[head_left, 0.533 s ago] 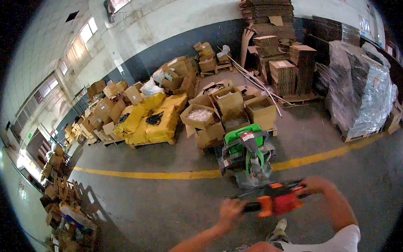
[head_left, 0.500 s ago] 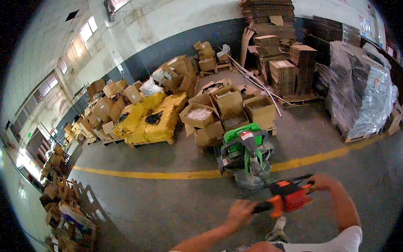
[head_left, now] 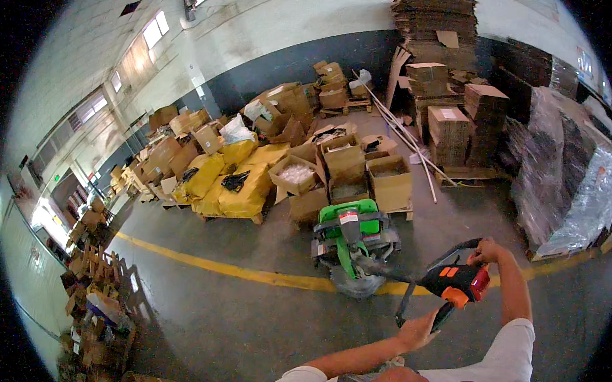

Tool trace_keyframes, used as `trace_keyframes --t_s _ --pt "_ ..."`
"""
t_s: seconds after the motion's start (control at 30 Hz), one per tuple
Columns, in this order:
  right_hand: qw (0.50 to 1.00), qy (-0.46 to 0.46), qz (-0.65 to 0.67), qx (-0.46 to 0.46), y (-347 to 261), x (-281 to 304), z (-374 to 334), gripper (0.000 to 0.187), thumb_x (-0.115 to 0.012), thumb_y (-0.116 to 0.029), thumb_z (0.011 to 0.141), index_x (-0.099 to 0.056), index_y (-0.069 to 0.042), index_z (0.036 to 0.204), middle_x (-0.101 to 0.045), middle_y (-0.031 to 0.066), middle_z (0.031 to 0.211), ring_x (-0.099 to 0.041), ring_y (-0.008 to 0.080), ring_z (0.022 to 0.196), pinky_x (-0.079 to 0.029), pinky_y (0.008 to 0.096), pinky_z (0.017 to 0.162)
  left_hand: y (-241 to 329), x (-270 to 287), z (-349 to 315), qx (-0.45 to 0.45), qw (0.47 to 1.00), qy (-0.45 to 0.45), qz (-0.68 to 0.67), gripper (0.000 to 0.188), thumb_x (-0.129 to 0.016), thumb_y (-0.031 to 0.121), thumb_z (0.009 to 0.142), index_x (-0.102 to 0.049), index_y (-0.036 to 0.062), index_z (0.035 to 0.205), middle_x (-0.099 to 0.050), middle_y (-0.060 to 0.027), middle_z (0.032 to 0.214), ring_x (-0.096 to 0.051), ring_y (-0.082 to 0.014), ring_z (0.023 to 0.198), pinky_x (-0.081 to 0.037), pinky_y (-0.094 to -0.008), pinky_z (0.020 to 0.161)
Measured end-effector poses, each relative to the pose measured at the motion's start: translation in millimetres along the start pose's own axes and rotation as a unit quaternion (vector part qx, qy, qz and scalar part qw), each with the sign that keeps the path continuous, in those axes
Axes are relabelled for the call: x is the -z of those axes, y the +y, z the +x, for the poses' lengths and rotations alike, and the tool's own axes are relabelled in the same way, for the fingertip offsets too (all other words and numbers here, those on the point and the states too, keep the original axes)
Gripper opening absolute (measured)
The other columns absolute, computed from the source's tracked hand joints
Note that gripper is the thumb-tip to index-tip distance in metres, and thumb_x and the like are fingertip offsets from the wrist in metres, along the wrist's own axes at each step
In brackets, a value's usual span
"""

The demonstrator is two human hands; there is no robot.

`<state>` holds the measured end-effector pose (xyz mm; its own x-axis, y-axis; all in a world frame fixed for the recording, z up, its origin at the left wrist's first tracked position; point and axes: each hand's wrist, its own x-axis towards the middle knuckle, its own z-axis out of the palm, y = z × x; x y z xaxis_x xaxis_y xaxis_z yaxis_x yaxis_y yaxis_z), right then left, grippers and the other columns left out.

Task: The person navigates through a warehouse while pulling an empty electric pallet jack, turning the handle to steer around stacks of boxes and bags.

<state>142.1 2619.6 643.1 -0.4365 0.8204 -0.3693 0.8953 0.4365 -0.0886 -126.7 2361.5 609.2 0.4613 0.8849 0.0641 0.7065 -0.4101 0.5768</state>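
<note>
In front of me stands a green and black electric pallet truck. Its tiller arm slants toward me and ends in a black control handle with orange and red parts. My left hand is closed round the near grip of the handle. Around the far grip, my right hand has its fingers wrapped. The handle is turned at an angle, with the right hand farther forward than the left. The truck's forks do not show.
Just behind the truck are open cardboard boxes on pallets. Yellow wrapped bundles lie left of them. Flattened cardboard stacks, long poles and a plastic-wrapped load stand right. A yellow floor line passes beneath the truck.
The control handle has swung to the right and twisted, carrying both hands along. The truck's body has turned and sits slightly nearer and farther left. My view has shifted a little.
</note>
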Motion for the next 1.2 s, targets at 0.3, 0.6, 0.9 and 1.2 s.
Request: trace_keyframes --t_s 0.3,0.6,0.9,1.2 --pt "0.999 -0.040 -0.033 0.002 -19.1 15.1 109.9 0.051 -0.052 -0.064 0.075 -0.066 -0.025 0.105 -0.062 0.0100 0.105 -0.046 0.0309 0.110 -0.030 0.0432 0.098 -82.0 44.1 24.0 0.012 0.998 0.060 0.005 0.063 -0.061 0.031 0.080 -0.032 0.0068 0.131 -0.059 -0.0207 0.100 -0.059 -0.0367 0.089 -0.046 -0.0457 0.073" --pt "0.991 -0.075 0.011 0.110 -242.3 50.6 127.7 0.056 -0.046 -0.068 0.077 -0.067 -0.022 0.101 -0.066 0.0113 0.089 -0.062 0.0315 0.084 -0.048 0.0428 0.073 -260.9 190.5 -80.8 0.007 0.988 0.098 0.120 0.049 -0.064 0.020 0.073 -0.050 0.0160 0.120 -0.062 -0.0097 0.103 -0.056 -0.0292 0.098 -0.037 -0.0460 0.088" --pt "0.995 -0.029 0.011 0.098 -417.1 74.0 252.4 0.084 -0.026 -0.076 0.078 -0.064 -0.001 0.075 -0.065 0.0145 0.073 -0.064 0.0304 0.070 -0.050 0.0423 0.065 -475.0 327.4 -105.9 0.160 0.914 0.244 0.282 0.032 -0.060 0.006 0.067 -0.060 0.0175 0.097 -0.061 -0.0028 0.101 -0.051 -0.0290 0.102 -0.037 -0.0461 0.084" --pt "0.982 -0.091 0.153 0.057 -444.5 103.8 351.5 0.081 -0.023 -0.076 0.079 -0.064 -0.007 0.067 -0.062 0.0065 0.057 -0.064 0.0219 0.057 -0.050 0.0378 0.061 -568.4 389.1 -54.8 0.173 0.924 0.262 0.217 0.037 -0.061 0.001 0.064 -0.060 0.0171 0.098 -0.061 -0.0029 0.102 -0.050 -0.0315 0.105 -0.041 -0.0480 0.082"
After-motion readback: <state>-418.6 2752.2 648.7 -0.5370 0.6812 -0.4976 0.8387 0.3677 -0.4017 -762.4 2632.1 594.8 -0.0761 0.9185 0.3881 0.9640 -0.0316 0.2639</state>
